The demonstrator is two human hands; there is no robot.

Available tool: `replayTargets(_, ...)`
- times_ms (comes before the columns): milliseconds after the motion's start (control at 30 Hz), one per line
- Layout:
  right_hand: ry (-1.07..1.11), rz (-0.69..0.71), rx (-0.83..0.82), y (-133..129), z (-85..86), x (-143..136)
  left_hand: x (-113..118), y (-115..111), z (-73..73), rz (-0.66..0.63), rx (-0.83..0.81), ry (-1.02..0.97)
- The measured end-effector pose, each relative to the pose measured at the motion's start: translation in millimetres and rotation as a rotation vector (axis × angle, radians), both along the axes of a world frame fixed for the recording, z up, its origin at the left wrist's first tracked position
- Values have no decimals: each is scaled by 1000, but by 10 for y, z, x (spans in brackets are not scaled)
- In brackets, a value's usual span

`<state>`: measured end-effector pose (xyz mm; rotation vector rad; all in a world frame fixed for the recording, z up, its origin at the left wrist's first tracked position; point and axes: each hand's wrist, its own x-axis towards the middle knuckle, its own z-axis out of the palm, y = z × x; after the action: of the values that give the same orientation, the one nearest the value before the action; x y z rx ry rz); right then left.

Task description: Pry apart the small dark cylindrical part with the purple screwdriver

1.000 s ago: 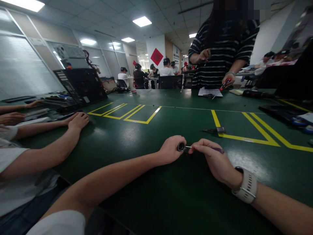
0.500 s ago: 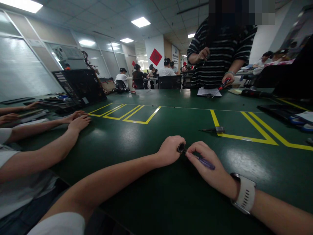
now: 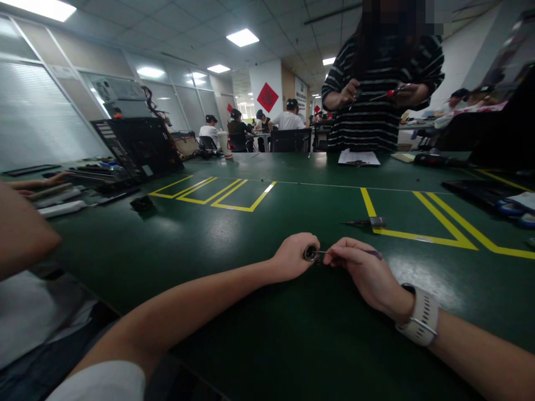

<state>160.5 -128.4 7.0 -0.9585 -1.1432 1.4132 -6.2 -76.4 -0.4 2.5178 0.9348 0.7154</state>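
My left hand [image 3: 295,257] is closed around a dark, hollow cylindrical part [image 3: 310,253], whose round open end faces me. Most of that part is hidden inside the fist. In my right hand [image 3: 368,270] is a thin screwdriver [image 3: 373,254] with a purple handle, held nearly level and mostly covered by the fingers. Its slim shaft points left and reaches the rim of the part's opening; I cannot tell whether the tip is inside. Beyond my right hand lies a dark tool [image 3: 377,222] with a thick cylindrical end and a thin pointed tip.
Yellow tape outlines [image 3: 430,240] mark the green table [image 3: 234,245]. A small black object [image 3: 142,204] and a black computer case [image 3: 137,145] are on the left, near a neighbour's arm [image 3: 25,231]. Opposite stands a person in a striped shirt [image 3: 376,106], behind a clipboard [image 3: 359,158].
My right hand has turned, bringing the screwdriver closer to level. The neighbour's hands on the left have drawn back, uncovering a small black object. Across the table, the person has raised a red-handled tool.
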Motion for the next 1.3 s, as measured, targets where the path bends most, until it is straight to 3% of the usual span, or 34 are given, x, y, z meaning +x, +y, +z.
replayTargets(133,-66,-36,56,-26,6,6,4,0,8,26,-28,-5)
replayTargets(333,-536,-72,403,-146,17,-13,7,-7,1,87,45,33)
replayTargets(433,-610,-58,499,-171,19,-29,9,-22,-4,86,107,73)
replayTargets(533,-549,-31,403,-128,22,-11,4,-43,5,59,141,110)
replayTargets(800,-7,-3,17,2,-3,29,-8,-36,23,20,112,96)
replayTargets(1033,84,18,-50,-2,-5,11,-4,-4,-1,21,-25,-53)
replayTargets(1300,102,16,-57,-17,20,26,1,1,-8,96,-15,-8)
